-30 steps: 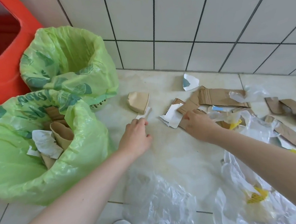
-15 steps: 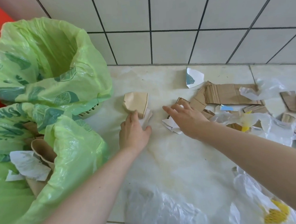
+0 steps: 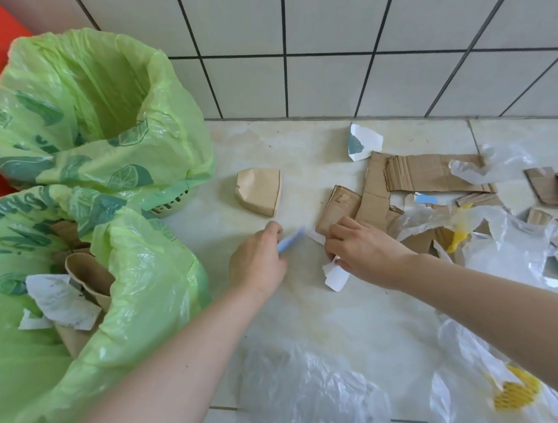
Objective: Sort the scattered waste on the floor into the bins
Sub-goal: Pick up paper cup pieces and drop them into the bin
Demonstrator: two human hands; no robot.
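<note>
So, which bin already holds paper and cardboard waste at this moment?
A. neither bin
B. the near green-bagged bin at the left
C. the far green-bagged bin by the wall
B: the near green-bagged bin shows brown cardboard rolls and white paper scraps inside, while the far green-bagged bin by the wall shows only its liner as far as can be seen.

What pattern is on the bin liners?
Light green liners printed with darker green lemon slices and leaves, clearest in the head view.
</note>
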